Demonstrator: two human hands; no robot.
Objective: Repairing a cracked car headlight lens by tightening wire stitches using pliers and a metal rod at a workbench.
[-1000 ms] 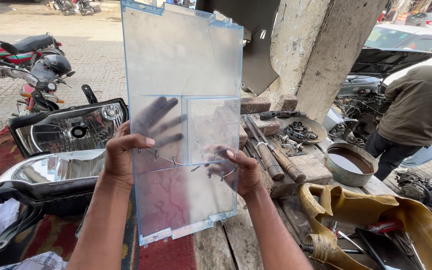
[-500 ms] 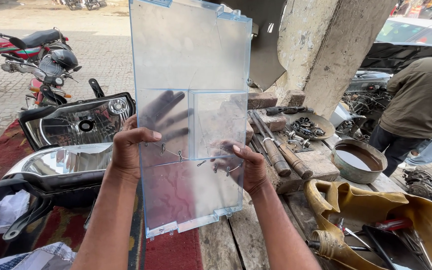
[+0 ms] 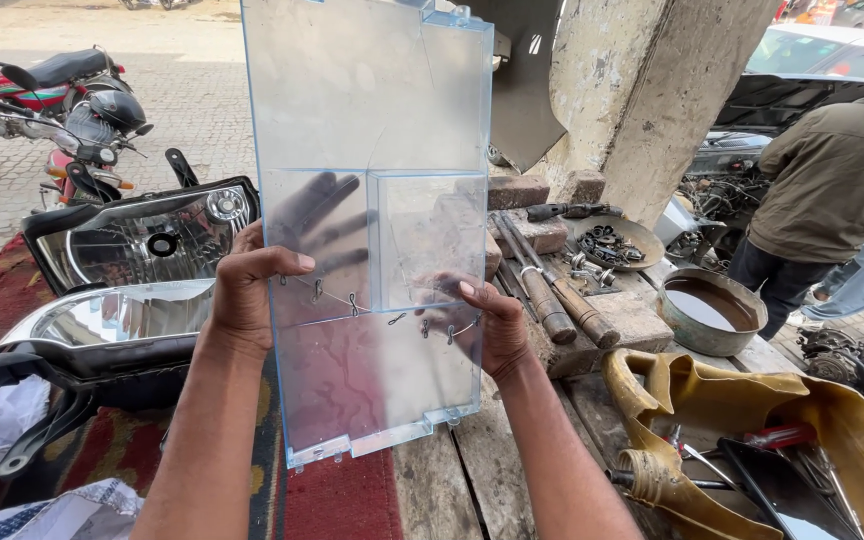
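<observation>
Two hands carry the work, and both are ours. Our left hand (image 3: 247, 290) pinches the left edge of a clear plastic panel (image 3: 372, 230), thumb on the near face and fingers spread behind it, showing through the plastic. Our right hand (image 3: 492, 325) clamps the right side lower down in the same way, thumb in front. Both grips are closed on the panel, which stands upright between us and the street, its bottom edge just above the wooden surface (image 3: 462, 480). We judge that it is held up so that daylight passes through and shows the crack, which runs across the middle and is laced with small wire stitches (image 3: 352, 303).

At 9 o'clock from the panel, two headlight units (image 3: 132, 270) rest on a red patterned cloth (image 3: 337, 500). At 4 o'clock lies a crumpled yellow sheet (image 3: 752, 410) with a red-handled tool on it. Farther back, at 3 o'clock, sit two wooden-handled tools (image 3: 557, 305) and a round metal bowl (image 3: 707, 310) of dark liquid, and beyond them a dish of small metal parts (image 3: 612, 240). Another person in a brown jacket (image 3: 832, 170) bends away at 2 o'clock. Parked motorcycles (image 3: 62, 110) stand at 10 o'clock.

Against a second ago, the panel sits a little higher and nearer, its top now cut off by the frame, while our hands keep the same hold.
</observation>
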